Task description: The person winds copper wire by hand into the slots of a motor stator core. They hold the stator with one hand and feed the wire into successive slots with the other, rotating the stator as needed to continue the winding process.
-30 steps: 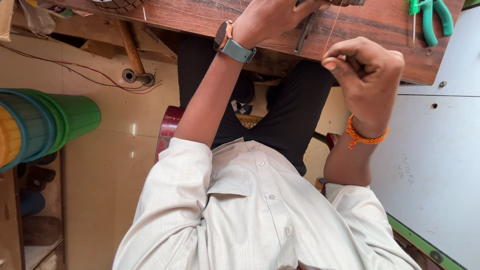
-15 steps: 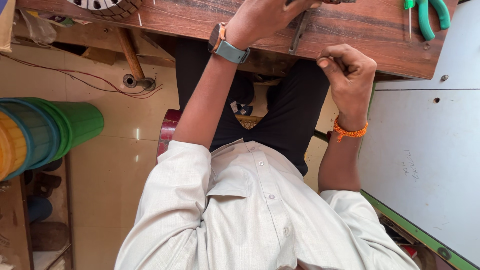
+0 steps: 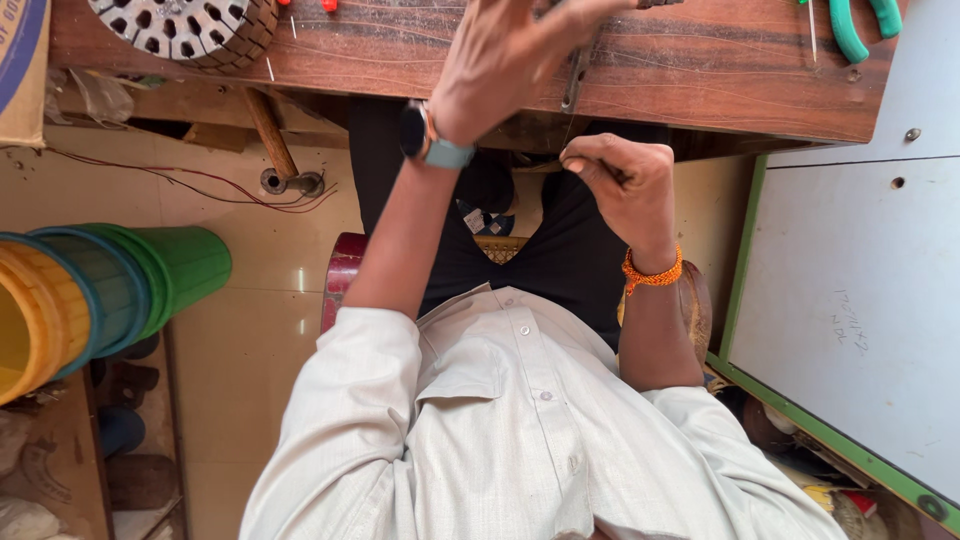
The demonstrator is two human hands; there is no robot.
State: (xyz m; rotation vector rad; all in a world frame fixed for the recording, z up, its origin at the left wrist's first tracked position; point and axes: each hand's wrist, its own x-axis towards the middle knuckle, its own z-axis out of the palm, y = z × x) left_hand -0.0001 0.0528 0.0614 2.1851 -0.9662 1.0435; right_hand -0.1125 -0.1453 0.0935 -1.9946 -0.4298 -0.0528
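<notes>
A worn wooden counter [image 3: 700, 80] runs across the top of the view, above a pale tiled floor and a seated person in a cream shirt. At the counter's near edge, the right hand [image 3: 620, 180] is curled into a loose fist, fingers [image 3: 590, 160] pinched together on a thin wire [image 3: 572, 125] that runs up toward the counter, apparently to keep it taut. The left hand [image 3: 510, 55], wearing a watch [image 3: 425, 135], rests on the counter with its fingers spread apart, seemingly steadying a small metal piece [image 3: 578, 75] where the wire ends; what lies under the palm cannot be told. Toward the counter's far left corner sits a round slotted metal core [image 3: 185, 28]; green-handled pliers [image 3: 860, 20] lie at the right corner. Stacked plastic bins [image 3: 100, 290] lie on the floor.
</notes>
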